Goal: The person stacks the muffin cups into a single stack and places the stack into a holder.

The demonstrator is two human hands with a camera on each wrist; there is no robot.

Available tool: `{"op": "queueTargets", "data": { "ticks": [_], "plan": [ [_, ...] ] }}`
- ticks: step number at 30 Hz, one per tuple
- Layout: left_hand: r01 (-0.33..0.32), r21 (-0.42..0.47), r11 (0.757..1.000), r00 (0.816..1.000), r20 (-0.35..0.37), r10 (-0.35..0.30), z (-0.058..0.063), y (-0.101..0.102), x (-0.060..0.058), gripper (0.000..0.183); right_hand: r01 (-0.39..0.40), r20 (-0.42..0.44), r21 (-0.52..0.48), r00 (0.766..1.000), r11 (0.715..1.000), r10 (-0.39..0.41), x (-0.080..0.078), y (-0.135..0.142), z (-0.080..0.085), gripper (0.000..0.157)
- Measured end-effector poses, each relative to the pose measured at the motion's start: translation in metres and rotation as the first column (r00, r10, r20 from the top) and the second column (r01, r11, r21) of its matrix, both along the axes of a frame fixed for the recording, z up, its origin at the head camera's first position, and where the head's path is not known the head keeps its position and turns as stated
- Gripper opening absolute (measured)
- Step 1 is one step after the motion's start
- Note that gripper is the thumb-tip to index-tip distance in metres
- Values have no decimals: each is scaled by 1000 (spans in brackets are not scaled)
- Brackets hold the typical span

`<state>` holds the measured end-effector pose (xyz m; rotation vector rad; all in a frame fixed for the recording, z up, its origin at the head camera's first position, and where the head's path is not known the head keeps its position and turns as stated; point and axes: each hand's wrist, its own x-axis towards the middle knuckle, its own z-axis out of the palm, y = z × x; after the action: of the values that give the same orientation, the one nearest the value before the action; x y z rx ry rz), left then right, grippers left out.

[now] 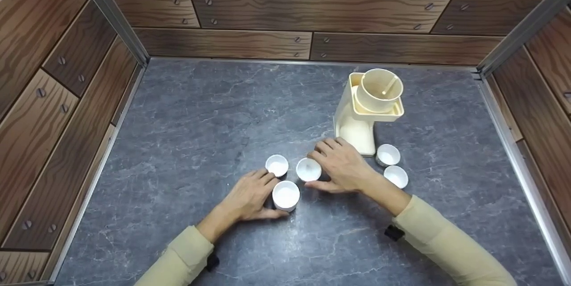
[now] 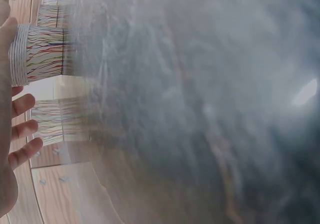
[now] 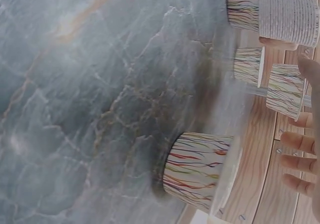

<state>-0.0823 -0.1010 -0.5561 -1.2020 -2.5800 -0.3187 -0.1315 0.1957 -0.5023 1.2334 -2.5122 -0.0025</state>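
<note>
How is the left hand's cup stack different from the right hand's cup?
The stack shows many rims; the cup shows one. The stack is taller than the cup. The stack stands on the table, while the cup looks lifted off it. Both are white inside with colorful squiggles outside.

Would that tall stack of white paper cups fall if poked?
The tall stack of white, squiggle-patterned, paper-looking cups might tip: its base is narrower than its rims. Probably light, since the top cup looks empty.
</note>
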Motion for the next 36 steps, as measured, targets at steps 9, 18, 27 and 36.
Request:
{"op": "queueTargets", "data": {
  "ticks": [9,18,27,36],
  "plan": [
    [5,17,1000,1000,-9,-5,-2,0,-1,73,-24,-33,-24,999,999,23,4,0,12,72],
    [-7,10,1000,1000,-2,7,0,1,0,73,-51,-49,-68,998,996,48,9,0,25,71],
    [-9,1,1000,1000,-10,9,1,0,1,73,-92,-61,-121,995,988,85,18,-7,39,69],
    [-6,-15,1000,1000,-28,6,1,0,1,76,-147,-53,-160,989,976,140,26,-17,44,69]
  ]
}}
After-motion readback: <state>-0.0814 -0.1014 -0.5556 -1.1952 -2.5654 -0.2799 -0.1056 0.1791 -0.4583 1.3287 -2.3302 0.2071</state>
